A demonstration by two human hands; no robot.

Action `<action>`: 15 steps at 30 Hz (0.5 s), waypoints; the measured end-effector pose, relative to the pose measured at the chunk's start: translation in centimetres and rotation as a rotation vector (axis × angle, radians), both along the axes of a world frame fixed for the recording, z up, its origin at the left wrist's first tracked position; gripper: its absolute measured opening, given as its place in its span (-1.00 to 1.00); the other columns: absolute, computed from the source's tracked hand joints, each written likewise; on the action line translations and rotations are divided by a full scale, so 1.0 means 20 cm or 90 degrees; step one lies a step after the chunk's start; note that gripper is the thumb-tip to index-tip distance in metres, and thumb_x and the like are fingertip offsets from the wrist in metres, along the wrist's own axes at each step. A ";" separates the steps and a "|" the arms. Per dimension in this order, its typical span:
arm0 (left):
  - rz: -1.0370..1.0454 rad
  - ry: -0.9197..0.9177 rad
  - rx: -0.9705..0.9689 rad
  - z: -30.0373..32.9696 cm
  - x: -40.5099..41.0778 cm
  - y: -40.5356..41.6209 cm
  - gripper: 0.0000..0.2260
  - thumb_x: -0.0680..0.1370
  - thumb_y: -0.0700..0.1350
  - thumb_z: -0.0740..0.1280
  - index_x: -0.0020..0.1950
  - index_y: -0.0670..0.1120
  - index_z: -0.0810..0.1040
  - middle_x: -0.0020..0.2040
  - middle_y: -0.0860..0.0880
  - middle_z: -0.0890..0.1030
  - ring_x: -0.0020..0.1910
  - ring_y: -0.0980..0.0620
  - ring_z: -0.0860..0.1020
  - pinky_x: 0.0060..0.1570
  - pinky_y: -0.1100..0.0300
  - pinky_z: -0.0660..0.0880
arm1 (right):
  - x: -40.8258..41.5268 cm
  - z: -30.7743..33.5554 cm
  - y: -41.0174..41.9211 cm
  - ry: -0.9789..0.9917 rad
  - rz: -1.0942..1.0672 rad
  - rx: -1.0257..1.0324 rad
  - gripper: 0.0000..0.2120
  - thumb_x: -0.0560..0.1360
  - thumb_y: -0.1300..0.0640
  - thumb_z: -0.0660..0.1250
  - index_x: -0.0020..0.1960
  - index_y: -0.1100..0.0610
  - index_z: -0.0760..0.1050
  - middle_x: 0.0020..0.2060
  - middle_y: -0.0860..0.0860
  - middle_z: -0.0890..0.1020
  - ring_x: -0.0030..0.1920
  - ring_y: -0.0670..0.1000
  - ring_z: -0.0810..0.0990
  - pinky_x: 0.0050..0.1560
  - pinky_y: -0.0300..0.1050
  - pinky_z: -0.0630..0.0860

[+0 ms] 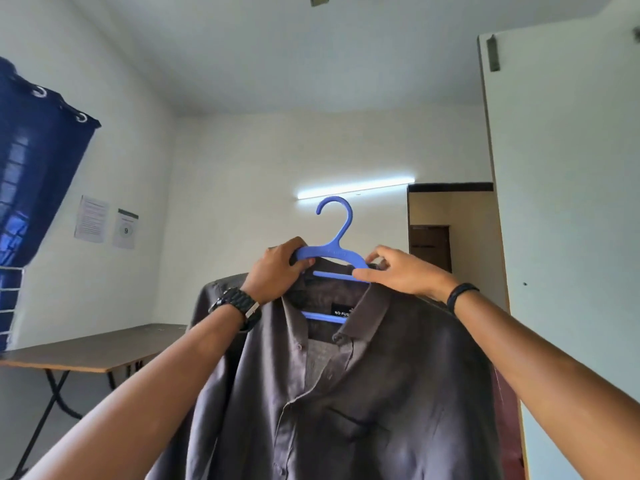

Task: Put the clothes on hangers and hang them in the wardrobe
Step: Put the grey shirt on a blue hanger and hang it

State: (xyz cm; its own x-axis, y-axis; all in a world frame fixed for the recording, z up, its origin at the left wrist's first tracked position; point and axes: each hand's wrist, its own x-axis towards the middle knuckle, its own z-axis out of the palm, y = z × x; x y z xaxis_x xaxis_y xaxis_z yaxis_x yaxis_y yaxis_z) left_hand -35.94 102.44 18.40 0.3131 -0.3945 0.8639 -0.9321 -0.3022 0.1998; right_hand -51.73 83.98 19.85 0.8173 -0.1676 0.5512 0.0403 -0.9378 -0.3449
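Observation:
A dark grey collared shirt [363, 393] hangs on a blue plastic hanger [334, 252], held up in front of me at chest height. My left hand [277, 271], with a black watch on its wrist, grips the hanger's left shoulder together with the collar. On the other side my right hand [401, 271] pinches the hanger's right shoulder and the collar edge. The hook points up, free of any rail. The hanger's lower bars show inside the open neck.
A white open wardrobe door [561, 202] stands at the right, close to my right arm. A brown folding table [86, 351] is at the lower left. A blue curtain [34, 174] hangs at the far left. A lit tube light [356, 188] is on the back wall.

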 end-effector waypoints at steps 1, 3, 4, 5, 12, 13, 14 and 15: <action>-0.006 -0.008 -0.003 -0.01 -0.02 -0.01 -0.92 0.55 -0.03 0.31 -0.04 -0.02 0.47 -0.20 -0.02 0.57 -0.18 -0.09 0.52 -0.14 -0.05 0.48 | 0.01 0.02 0.03 -0.020 0.007 -0.015 -0.54 0.49 -0.21 0.29 0.25 0.05 0.40 0.06 0.00 0.51 0.08 0.04 0.52 0.06 -0.08 0.45; -0.018 -0.013 -0.013 -0.01 -0.04 -0.02 -0.90 0.54 -0.02 0.32 -0.02 -0.01 0.47 -0.15 -0.01 0.59 -0.15 -0.07 0.54 -0.13 -0.05 0.50 | 0.04 0.06 0.08 -0.058 0.004 -0.059 -0.60 0.53 -0.12 0.29 0.23 0.13 0.45 0.05 0.07 0.55 0.03 0.07 0.53 0.01 -0.07 0.44; -0.020 -0.014 -0.022 0.00 -0.04 -0.02 -0.88 0.54 -0.01 0.33 0.00 -0.01 0.48 -0.13 -0.01 0.60 -0.14 -0.07 0.55 -0.12 -0.04 0.51 | 0.05 0.07 0.10 -0.078 -0.002 -0.077 -0.62 0.55 -0.06 0.29 0.21 0.20 0.48 0.05 0.14 0.57 0.01 0.13 0.54 0.00 -0.01 0.44; -0.016 -0.015 -0.029 0.00 -0.04 -0.02 -0.86 0.54 0.01 0.33 0.02 -0.02 0.49 -0.12 -0.02 0.61 -0.13 -0.06 0.55 -0.11 -0.02 0.50 | 0.06 0.09 0.12 -0.095 -0.003 -0.088 -0.62 0.55 -0.02 0.30 0.19 0.27 0.50 0.06 0.22 0.58 0.02 0.20 0.54 0.03 0.05 0.46; -0.028 0.016 -0.010 -0.07 0.05 0.12 -0.54 0.59 0.20 -0.03 -0.19 -0.15 0.38 -0.24 -0.10 0.53 -0.20 -0.11 0.45 -0.08 -0.02 0.39 | 0.13 0.07 0.14 -0.115 0.018 -0.099 -0.73 0.57 0.06 0.28 0.07 0.28 0.50 -0.16 0.13 0.52 -0.29 0.00 0.39 -0.28 -0.21 0.31; -0.020 0.014 0.000 -0.09 0.07 0.15 -0.56 0.60 0.20 -0.03 -0.20 -0.12 0.36 -0.25 -0.08 0.53 -0.21 -0.10 0.45 -0.08 -0.04 0.40 | 0.13 0.07 0.15 -0.112 0.020 -0.097 -0.73 0.57 0.05 0.28 0.06 0.28 0.49 -0.20 0.10 0.50 -0.30 -0.01 0.38 -0.28 -0.20 0.31; -0.010 0.018 0.009 -0.11 0.09 0.16 -0.60 0.60 0.19 -0.01 -0.22 -0.07 0.33 -0.27 -0.05 0.51 -0.24 -0.08 0.45 -0.10 -0.04 0.40 | 0.14 0.07 0.15 -0.107 0.023 -0.098 -0.74 0.58 0.04 0.27 0.05 0.26 0.48 -0.21 0.08 0.49 -0.30 -0.01 0.39 -0.26 -0.18 0.31; -0.002 0.017 0.017 -0.13 0.10 0.17 -0.64 0.62 0.17 0.01 -0.23 -0.04 0.30 -0.30 -0.02 0.49 -0.26 -0.06 0.44 -0.12 -0.03 0.40 | 0.15 0.07 0.16 -0.102 0.023 -0.103 -0.74 0.58 0.03 0.27 0.04 0.25 0.47 -0.22 0.08 0.49 -0.29 0.00 0.40 -0.25 -0.17 0.32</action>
State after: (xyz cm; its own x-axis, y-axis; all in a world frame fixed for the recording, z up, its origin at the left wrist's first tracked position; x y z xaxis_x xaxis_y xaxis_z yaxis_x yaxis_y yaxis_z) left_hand -33.97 105.86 15.83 0.3349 -0.4178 0.8446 -0.9273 -0.3049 0.2169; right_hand -48.73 87.10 21.32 0.7206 -0.0390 0.6922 0.1167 -0.9773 -0.1767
